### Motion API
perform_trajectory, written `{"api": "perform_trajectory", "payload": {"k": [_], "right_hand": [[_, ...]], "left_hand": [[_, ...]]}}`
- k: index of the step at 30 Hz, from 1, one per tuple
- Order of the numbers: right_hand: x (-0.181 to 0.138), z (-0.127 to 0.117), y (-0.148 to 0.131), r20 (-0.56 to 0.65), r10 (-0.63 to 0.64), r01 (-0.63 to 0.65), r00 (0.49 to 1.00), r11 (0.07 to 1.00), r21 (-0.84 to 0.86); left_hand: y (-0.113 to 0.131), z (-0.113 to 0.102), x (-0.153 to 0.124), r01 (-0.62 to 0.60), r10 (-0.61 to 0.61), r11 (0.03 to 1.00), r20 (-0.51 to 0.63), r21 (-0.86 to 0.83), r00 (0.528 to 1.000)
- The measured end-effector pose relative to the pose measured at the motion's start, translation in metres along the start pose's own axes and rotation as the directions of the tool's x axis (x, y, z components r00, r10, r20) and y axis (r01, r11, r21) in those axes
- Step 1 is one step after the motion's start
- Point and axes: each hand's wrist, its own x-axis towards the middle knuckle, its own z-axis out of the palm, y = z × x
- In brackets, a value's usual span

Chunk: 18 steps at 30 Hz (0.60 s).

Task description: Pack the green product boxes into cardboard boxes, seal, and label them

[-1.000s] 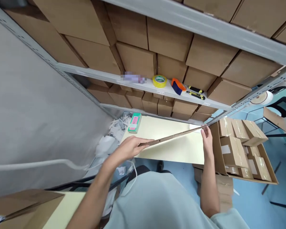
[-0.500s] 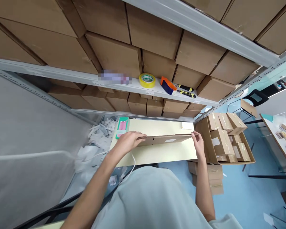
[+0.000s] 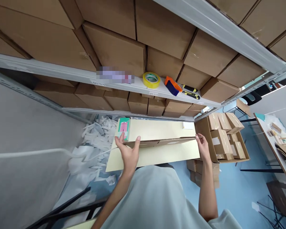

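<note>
A flattened cardboard box (image 3: 154, 143) stands on edge over the pale yellow tabletop (image 3: 166, 156), seen almost edge-on. My right hand (image 3: 203, 149) pinches its right end between thumb and fingers. At the left end, my left hand (image 3: 128, 155) is open, thumb and fingers spread around the cardboard edge; whether it touches the cardboard is hard to make out. Just beyond my left fingers lies a green box with a pink front (image 3: 124, 127). A small white box or pad (image 3: 188, 125) rests at the table's far right corner.
Above the table, a metal shelf (image 3: 135, 83) holds yellow tape (image 3: 151, 80), an orange and blue tape dispenser (image 3: 173, 86) and cutters (image 3: 191, 92). Packed cartons fill the shelving. A large carton (image 3: 206, 140) of small boxes stands right; white scraps (image 3: 97, 133) lie left.
My left hand has let go its pinch on the cardboard's left part, turned and spread its fingers farther left. The cardboard has moved slightly down, with my right hand still on it.
</note>
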Motion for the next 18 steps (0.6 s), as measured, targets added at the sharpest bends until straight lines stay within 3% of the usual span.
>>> {"api": "perform_trajectory", "payload": {"k": [2, 7, 13, 18], "right_hand": [[0.002, 0.000, 0.002, 0.017, 0.021, -0.021, 1.000, 1.000, 0.000], [0.012, -0.015, 0.005, 0.139, 0.036, -0.033, 0.990, 0.999, -0.024], [0.029, -0.045, 0.001, 0.347, 0.065, -0.020, 0.936, 0.991, -0.133], [0.046, -0.065, -0.001, 0.424, 0.094, 0.007, 0.901, 0.973, -0.232]], "left_hand": [[0.003, 0.006, 0.000, 0.012, -0.012, 1.000, -0.052, 0.006, 0.999], [0.004, 0.006, 0.010, -0.006, 0.006, 1.000, -0.023, 0.001, 1.000], [0.000, 0.017, 0.022, 0.014, -0.013, 0.999, 0.004, -0.045, 1.000], [-0.007, 0.032, 0.025, -0.007, 0.007, 0.999, 0.003, -0.039, 1.000]]}}
